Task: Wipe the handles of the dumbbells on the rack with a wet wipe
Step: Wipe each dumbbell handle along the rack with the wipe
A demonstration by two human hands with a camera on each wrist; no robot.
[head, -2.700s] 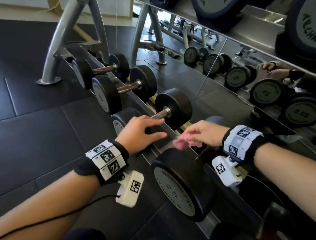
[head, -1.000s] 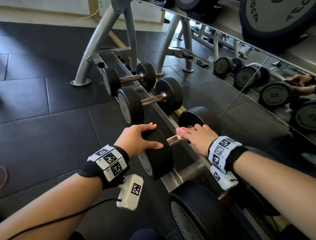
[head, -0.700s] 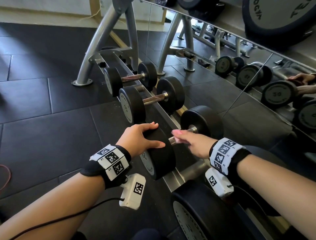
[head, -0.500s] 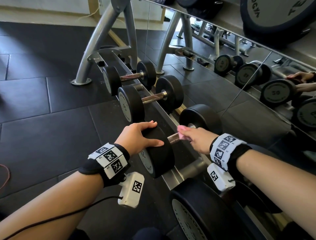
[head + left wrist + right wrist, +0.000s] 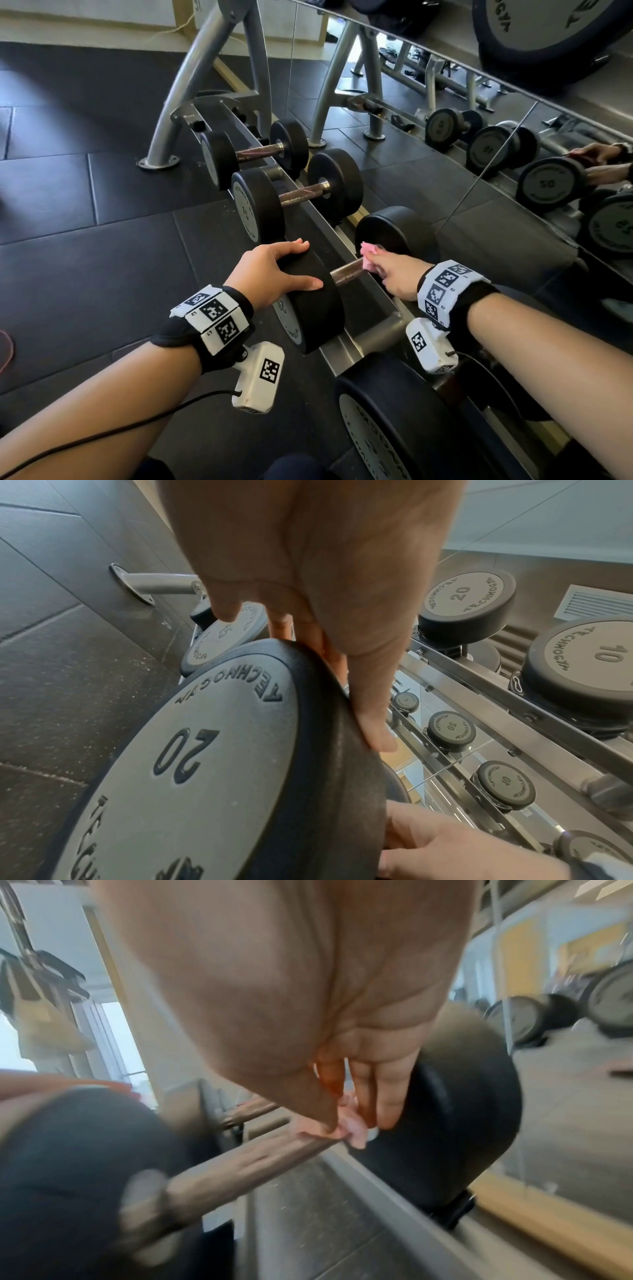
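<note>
The 20 dumbbell point(image 5: 318, 298) lies across the bottom rail of the dumbbell rack point(image 5: 346, 349), its near head marked "20" in the left wrist view. The left hand point(image 5: 270, 270) rests on top of that near head, fingers spread and nearly straight over the rubber rim, thumb lying along the side toward the handle; it steadies the weight without curling round it. The handle point(image 5: 347, 272) runs from that head toward the far head point(image 5: 394, 229), which sits next to the mirror point(image 5: 479, 192). At the far end of the handle, touching the far head, the right hand point(image 5: 397, 274) pinches a pink wet wipe point(image 5: 368, 253) between thumb and fingertips and presses it down on the metal bar; the right wrist view, though blurred, shows the wipe bunched under the thumb tip right where the bar meets the head. The bare stretch of handle between the two hands is uncovered. Beyond the 20 dumbbell on the same rail sit the 15 dumbbell point(image 5: 260, 209) and a smaller dumbbell point(image 5: 219, 159), each apart from its neighbour. On the nearer side of the 20 dumbbell lies a larger dumbbell point(image 5: 383, 428), under the right forearm
</note>
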